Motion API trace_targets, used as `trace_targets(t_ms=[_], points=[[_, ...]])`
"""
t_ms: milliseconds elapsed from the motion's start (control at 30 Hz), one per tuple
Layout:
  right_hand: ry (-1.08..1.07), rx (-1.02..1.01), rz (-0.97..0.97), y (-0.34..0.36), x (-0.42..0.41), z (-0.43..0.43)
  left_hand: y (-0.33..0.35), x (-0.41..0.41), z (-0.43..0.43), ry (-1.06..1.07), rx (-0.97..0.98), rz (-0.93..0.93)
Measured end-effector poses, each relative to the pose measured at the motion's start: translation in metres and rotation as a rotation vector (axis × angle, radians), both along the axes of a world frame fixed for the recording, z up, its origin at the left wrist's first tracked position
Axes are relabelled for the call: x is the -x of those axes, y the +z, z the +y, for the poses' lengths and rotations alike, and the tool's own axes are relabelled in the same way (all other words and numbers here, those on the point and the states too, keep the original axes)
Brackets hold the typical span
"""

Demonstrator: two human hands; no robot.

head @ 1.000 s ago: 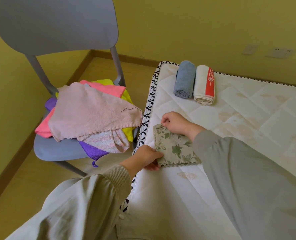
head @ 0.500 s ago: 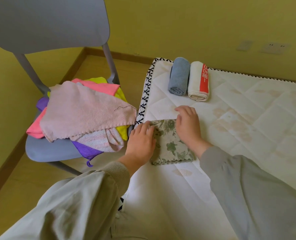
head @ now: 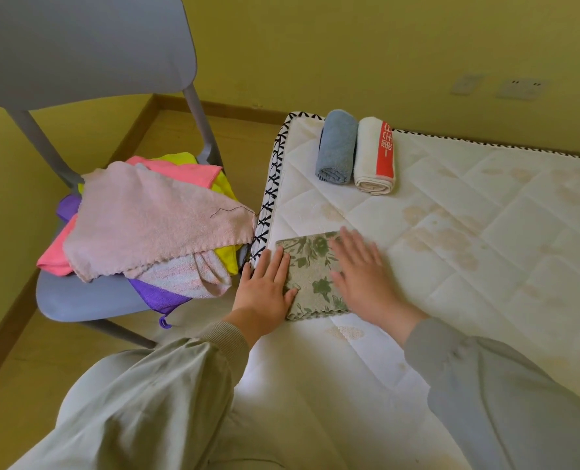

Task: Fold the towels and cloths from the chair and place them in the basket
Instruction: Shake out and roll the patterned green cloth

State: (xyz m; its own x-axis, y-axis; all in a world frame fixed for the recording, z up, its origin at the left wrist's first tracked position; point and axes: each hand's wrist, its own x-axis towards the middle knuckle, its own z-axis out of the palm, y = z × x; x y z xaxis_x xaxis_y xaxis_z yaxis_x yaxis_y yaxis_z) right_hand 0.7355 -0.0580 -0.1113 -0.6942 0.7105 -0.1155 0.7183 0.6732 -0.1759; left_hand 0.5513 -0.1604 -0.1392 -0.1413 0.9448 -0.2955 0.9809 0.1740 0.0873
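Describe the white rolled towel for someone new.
On the quilted mattress, two rolled towels lie at the far left corner. The white towel is the right-hand one, marked by a red lettered band; the blue towel is plain.

The left hand (head: 266,290) lies flat, palm down, its fingers straight, close together and pointing away from the body. The right hand (head: 360,276) lies near it, also flat, with its fingers slightly spread. Both forearms reach forward in loose grey-green fabric sleeves (head: 166,395).

L hand (head: 265,288) & R hand (head: 361,276) quit pinching the floral cloth (head: 312,283) — now flat on it, fingers straight.
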Motion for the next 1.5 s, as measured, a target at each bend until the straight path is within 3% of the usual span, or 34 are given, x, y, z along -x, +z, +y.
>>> trace_targets(t_ms=[100,200,333,400,533,667,767,900,1033,1267,1400,1500], points=[[0.265,-0.038,-0.156,-0.014,-0.001,-0.007,0.001,0.004,0.0,0.01,0.009,-0.032],[0.06,0.048,-0.111,-0.026,-0.024,0.004,0.003,0.011,0.001,0.026,0.034,-0.076],[-0.347,0.213,0.204,-0.018,-0.039,0.017,0.016,0.01,0.008,0.161,-0.151,-0.292],[-0.527,0.316,0.352,-0.006,-0.032,0.026,0.028,0.011,0.013,0.35,-0.243,-0.451],[-0.874,0.712,0.51,0.014,-0.005,0.048,0.04,0.012,0.027,0.853,-0.1,-0.96],[-0.93,0.991,0.456,0.024,0.013,0.055,0.042,0.017,0.039,1.124,0.046,-1.358],[-0.95,1.108,0.43,0.025,0.021,0.059,0.049,0.018,0.041,1.156,0.13,-1.545],[-0.995,1.204,0.462,0.022,0.024,0.06,0.047,0.012,0.045,1.162,0.169,-1.567],[-1.015,1.224,0.58,0.016,0.02,0.054,0.032,0.008,0.045,1.192,0.013,-1.509],[-0.888,1.256,0.814,0.008,0.013,0.044,0.03,0.01,0.034,1.188,-0.139,-1.667],[-0.883,1.327,0.978,0.013,0.025,0.041,0.037,0.022,0.034,1.153,-0.228,-1.642],[-0.947,1.363,1.047,0.016,0.038,0.04,0.036,0.029,0.034,1.258,-0.243,-1.576]])
